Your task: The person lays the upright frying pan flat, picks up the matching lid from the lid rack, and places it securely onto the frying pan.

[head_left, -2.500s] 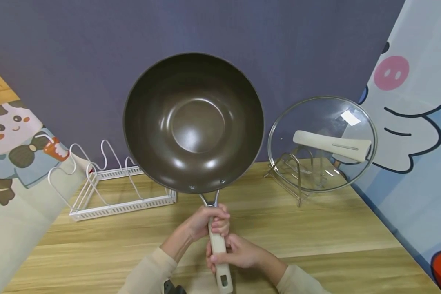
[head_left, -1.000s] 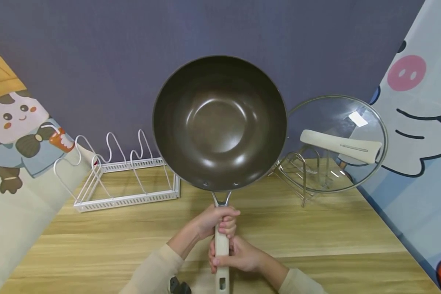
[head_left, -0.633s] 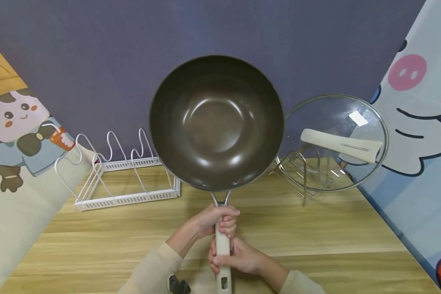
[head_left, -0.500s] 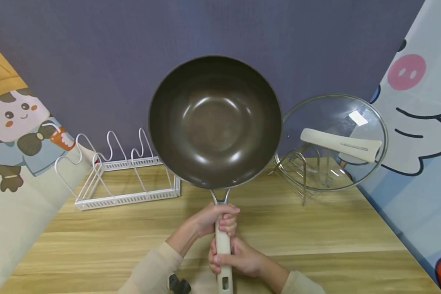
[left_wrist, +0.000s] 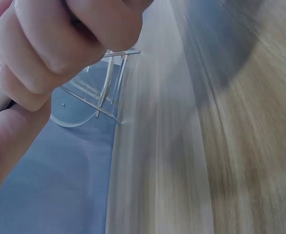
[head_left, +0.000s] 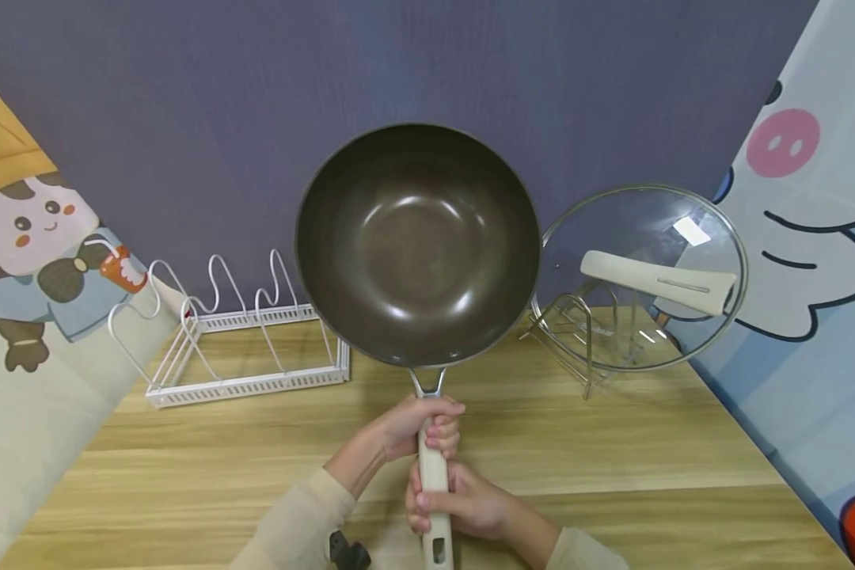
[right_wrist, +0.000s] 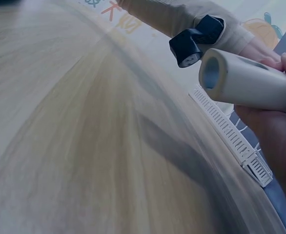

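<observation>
A dark brown wok is held up above the table in the head view, its inside turned toward the camera. My left hand grips its cream handle near the metal fork. Lower down, my right hand wraps round the same handle, thumb across the front. In the left wrist view the curled fingers of my left hand close on the handle, most of which they hide. The handle's hollow end sticks out of my right hand in the right wrist view.
A white wire rack stands on the wooden table at the left. At the right, a glass lid with a cream grip leans in a metal stand. A purple-grey wall rises behind.
Over the frames, both hands keep their grip on the handle. The wok first shifts right in view, then its far rim sinks a little lower and the bowl looks smaller.
</observation>
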`<action>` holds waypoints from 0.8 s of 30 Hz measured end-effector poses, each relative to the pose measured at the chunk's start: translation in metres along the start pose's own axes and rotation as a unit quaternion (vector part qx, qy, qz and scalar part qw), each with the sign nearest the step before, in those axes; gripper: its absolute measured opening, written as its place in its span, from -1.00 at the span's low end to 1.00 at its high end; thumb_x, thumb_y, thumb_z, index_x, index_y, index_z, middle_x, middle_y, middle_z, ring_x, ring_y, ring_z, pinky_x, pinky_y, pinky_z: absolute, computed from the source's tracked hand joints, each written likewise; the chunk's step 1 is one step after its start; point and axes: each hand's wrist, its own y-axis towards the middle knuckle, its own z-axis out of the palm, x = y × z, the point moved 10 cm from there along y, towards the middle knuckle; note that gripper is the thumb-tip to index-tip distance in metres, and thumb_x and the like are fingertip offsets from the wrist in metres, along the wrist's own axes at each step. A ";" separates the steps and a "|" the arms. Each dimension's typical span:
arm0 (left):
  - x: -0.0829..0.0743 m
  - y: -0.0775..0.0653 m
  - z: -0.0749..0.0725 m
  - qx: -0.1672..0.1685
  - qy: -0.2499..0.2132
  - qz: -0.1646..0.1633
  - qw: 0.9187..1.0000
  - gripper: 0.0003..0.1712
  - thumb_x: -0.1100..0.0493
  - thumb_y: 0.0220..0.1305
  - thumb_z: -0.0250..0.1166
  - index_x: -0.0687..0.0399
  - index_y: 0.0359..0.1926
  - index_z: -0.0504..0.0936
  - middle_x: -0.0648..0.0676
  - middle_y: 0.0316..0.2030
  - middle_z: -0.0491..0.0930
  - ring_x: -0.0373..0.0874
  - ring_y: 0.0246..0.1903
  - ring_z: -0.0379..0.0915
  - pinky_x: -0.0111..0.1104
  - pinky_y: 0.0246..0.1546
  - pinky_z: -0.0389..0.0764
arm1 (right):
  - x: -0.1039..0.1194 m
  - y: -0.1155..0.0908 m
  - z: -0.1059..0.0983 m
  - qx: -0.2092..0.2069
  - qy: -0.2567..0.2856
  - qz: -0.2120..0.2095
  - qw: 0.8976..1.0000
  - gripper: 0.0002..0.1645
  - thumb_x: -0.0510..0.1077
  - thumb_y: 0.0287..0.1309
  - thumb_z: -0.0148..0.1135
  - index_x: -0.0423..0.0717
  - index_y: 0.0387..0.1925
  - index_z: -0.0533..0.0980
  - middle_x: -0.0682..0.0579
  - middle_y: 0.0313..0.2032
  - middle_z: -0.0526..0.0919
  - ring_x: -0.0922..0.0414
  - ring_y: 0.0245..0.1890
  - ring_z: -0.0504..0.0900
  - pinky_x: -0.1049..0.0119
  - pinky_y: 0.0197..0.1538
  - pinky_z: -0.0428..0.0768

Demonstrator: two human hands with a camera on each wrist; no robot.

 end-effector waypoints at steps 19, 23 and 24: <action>0.016 0.003 -0.001 0.005 -0.015 -0.033 0.999 -0.53 0.18 0.44 -0.14 -0.14 -0.69 0.18 -0.27 -0.80 0.22 -0.42 -0.75 0.20 -0.55 -0.45 0.41 | -0.004 -0.008 -0.001 0.004 -0.005 0.025 1.000 -0.81 -0.35 0.35 -0.12 0.02 -0.17 0.29 0.28 -0.32 0.55 0.36 -0.30 0.54 0.44 -0.03 0.56; 0.017 0.003 -0.002 0.006 -0.011 -0.036 0.999 -0.54 0.18 0.44 -0.13 -0.14 -0.68 0.18 -0.27 -0.80 0.22 -0.42 -0.75 0.20 -0.55 -0.44 0.42 | -0.005 -0.008 -0.001 0.001 -0.006 0.033 0.999 -0.81 -0.34 0.34 -0.09 0.03 -0.17 0.29 0.28 -0.31 0.55 0.36 -0.30 0.54 0.42 -0.02 0.56; 0.017 0.003 -0.002 0.008 -0.008 -0.035 0.999 -0.54 0.18 0.44 -0.13 -0.14 -0.68 0.18 -0.27 -0.80 0.22 -0.42 -0.74 0.19 -0.54 -0.44 0.43 | -0.005 -0.008 -0.002 0.001 -0.005 0.035 0.999 -0.81 -0.33 0.34 -0.08 0.04 -0.16 0.29 0.27 -0.32 0.55 0.36 -0.30 0.54 0.42 -0.02 0.56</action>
